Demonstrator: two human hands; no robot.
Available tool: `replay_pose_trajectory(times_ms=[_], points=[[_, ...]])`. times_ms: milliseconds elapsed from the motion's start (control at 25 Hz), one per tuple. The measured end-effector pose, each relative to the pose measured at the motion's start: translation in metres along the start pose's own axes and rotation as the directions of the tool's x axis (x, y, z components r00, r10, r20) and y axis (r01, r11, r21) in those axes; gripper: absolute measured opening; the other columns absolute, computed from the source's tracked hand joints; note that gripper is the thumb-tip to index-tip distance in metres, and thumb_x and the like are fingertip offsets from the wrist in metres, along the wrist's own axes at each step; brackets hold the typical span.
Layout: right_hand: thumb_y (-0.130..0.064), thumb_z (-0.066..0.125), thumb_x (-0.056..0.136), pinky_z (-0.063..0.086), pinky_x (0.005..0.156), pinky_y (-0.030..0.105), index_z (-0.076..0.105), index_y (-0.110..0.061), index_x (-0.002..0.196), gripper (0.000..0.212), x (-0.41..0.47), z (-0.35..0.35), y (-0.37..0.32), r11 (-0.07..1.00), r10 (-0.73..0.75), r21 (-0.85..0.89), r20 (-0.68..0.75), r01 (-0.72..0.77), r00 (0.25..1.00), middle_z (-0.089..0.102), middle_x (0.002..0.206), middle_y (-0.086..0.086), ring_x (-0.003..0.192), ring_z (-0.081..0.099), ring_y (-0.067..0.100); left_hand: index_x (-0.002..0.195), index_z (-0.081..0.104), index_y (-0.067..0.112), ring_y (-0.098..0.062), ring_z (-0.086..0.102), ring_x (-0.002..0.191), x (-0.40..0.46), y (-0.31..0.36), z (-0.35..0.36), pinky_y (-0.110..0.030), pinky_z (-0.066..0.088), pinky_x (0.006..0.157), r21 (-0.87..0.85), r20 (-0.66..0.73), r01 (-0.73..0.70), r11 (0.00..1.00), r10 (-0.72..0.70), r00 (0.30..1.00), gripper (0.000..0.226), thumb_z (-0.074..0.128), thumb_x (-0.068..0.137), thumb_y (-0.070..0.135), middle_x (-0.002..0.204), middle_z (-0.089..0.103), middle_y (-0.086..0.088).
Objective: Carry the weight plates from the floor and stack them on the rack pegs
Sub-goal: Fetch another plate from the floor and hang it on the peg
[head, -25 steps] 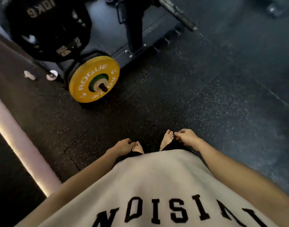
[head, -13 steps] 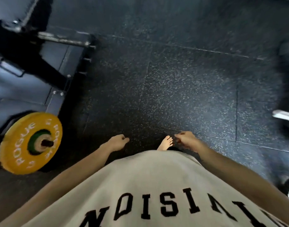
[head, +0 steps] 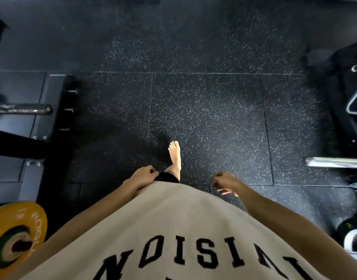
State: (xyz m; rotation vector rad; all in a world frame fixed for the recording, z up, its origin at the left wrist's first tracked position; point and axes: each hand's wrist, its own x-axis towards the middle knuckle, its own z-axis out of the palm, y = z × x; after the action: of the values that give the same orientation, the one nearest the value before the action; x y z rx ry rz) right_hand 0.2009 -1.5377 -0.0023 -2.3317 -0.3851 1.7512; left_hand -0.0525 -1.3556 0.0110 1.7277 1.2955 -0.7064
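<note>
Progress: one yellow plate [head: 13,235] already sits on a rack peg at the lower left of the frame, so at least that one looks stowed; no plate is being carried, and I judge this a walk to fetch another
What is left: no loose plate shows on the floor [head: 210,122] in this view, so how many remain cannot be told
Left hand [head: 142,176]: lower centre, fingers loosely curled at the hem of the beige shirt [head: 173,229], holding nothing
Right hand [head: 224,181]: lower centre-right, blurred, fingers loosely curled, nothing in it
Plate versus hands: the yellow plate lies well apart from both hands, down and to the left of the left forearm
Empty pegs: a bare steel peg [head: 22,109] juts in at mid left, another [head: 335,162] at mid right
Footing: a bare foot [head: 175,156] steps forward onto the speckled rubber tiles, centre of frame
Right edge: dark frame and bag-like shapes, too blurred to name
</note>
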Motion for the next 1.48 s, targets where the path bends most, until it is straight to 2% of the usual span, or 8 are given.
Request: replay_pose_trajectory(times_ms=[240, 320, 520, 680, 840, 1160, 1280, 1480], points=[[-0.017, 0.05, 0.095, 0.041, 0.058, 0.024, 0.064, -0.012, 0.085, 0.018, 0.067, -0.085, -0.114, 0.997, 0.042, -0.067, -0.062, -0.046, 0.997, 0.056, 0.074, 0.009, 0.056, 0.047, 0.018, 0.119, 0.062, 0.013, -0.026, 0.057, 0.115, 0.103, 0.062, -0.122, -0.031, 0.042, 0.092, -0.001, -0.007, -0.012, 1.0, 0.012, 1.0, 0.034, 0.051, 0.097, 0.037, 0.127, 0.062, -0.009], [-0.015, 0.053, 0.093, 0.037, 0.055, 0.025, 0.064, -0.01, 0.083, 0.016, 0.092, -0.12, -0.174, 1.0, 0.014, -0.005, -0.119, -0.015, 0.993, 0.055, 0.073, 0.011, 0.054, 0.045, 0.017, 0.122, 0.06, 0.013, -0.027, 0.057, 0.114, 0.131, 0.085, -0.182, -0.033, 0.043, 0.093, -0.026, -0.026, -0.038, 0.999, 0.037, 0.999, 0.034, 0.051, 0.098, 0.036, 0.127, 0.061, -0.01], [-0.036, 0.064, 0.079, 0.049, 0.072, 0.041, 0.063, -0.014, 0.07, 0.023, 0.15, -0.168, -0.303, 0.99, -0.114, 0.056, -0.207, 0.128, 0.972, 0.066, 0.075, 0.01, 0.076, 0.061, 0.027, 0.124, 0.058, 0.012, -0.027, 0.059, 0.108, 0.194, 0.126, -0.284, -0.033, 0.045, 0.089, -0.048, -0.038, -0.049, 0.998, 0.048, 0.998, 0.034, 0.05, 0.099, 0.034, 0.123, 0.062, -0.011], [-0.028, 0.063, 0.089, 0.049, 0.081, 0.037, 0.066, -0.016, 0.085, 0.013, 0.187, -0.199, -0.39, 0.99, -0.131, -0.072, -0.156, 0.121, 0.979, 0.068, 0.092, 0.009, 0.087, 0.063, 0.028, 0.125, 0.057, 0.012, -0.021, 0.058, 0.099, 0.243, 0.154, -0.327, -0.03, 0.043, 0.083, -0.083, 0.03, -0.007, 0.997, 0.009, 1.0, 0.033, 0.049, 0.1, 0.031, 0.123, 0.062, -0.01], [-0.028, 0.063, 0.09, 0.04, 0.075, 0.028, 0.065, -0.019, 0.093, 0.009, 0.238, -0.253, -0.469, 0.975, -0.146, -0.184, -0.096, 0.126, 0.985, 0.064, 0.094, 0.003, 0.087, 0.057, 0.021, 0.125, 0.06, 0.01, -0.026, 0.057, 0.115, 0.286, 0.177, -0.382, -0.03, 0.043, 0.092, -0.02, 0.069, 0.024, 1.0, -0.023, 0.997, 0.035, 0.051, 0.098, 0.03, 0.13, 0.061, -0.009], [-0.028, 0.057, 0.095, 0.047, 0.067, 0.03, 0.06, -0.015, 0.093, 0.014, 0.334, -0.359, -0.688, 0.936, -0.163, -0.317, -0.015, 0.15, 0.986, 0.066, 0.094, 0.009, 0.083, 0.058, 0.023, 0.113, 0.063, 0.011, -0.029, 0.062, 0.097, 0.384, 0.217, -0.555, -0.034, 0.048, 0.083, -0.369, -0.195, 0.153, 0.917, -0.238, 0.952, 0.027, 0.052, 0.097, 0.029, 0.107, 0.066, -0.01], [-0.029, 0.059, 0.094, 0.046, 0.062, 0.03, 0.062, -0.016, 0.089, 0.015, 0.372, -0.362, -0.762, 0.891, -0.177, -0.419, 0.035, 0.175, 0.984, 0.067, 0.09, 0.007, 0.076, 0.058, 0.023, 0.105, 0.064, 0.008, -0.032, 0.063, 0.105, 0.426, 0.218, -0.591, -0.033, 0.048, 0.084, -0.367, -0.174, 0.19, 0.911, -0.268, 0.948, 0.023, 0.053, 0.095, 0.025, 0.107, 0.067, -0.01], [-0.031, 0.062, 0.091, 0.043, 0.063, 0.028, 0.066, -0.018, 0.088, 0.014, 0.427, -0.357, -0.893, 0.782, -0.175, -0.598, 0.058, 0.175, 0.983, 0.071, 0.096, 0.007, 0.078, 0.059, 0.022, 0.124, 0.062, 0.009, -0.027, 0.056, 0.12, 0.493, 0.192, -0.677, -0.03, 0.044, 0.097, -0.525, -0.054, 0.262, 0.81, -0.339, 0.939, 0.035, 0.053, 0.096, 0.028, 0.131, 0.061, -0.01]])
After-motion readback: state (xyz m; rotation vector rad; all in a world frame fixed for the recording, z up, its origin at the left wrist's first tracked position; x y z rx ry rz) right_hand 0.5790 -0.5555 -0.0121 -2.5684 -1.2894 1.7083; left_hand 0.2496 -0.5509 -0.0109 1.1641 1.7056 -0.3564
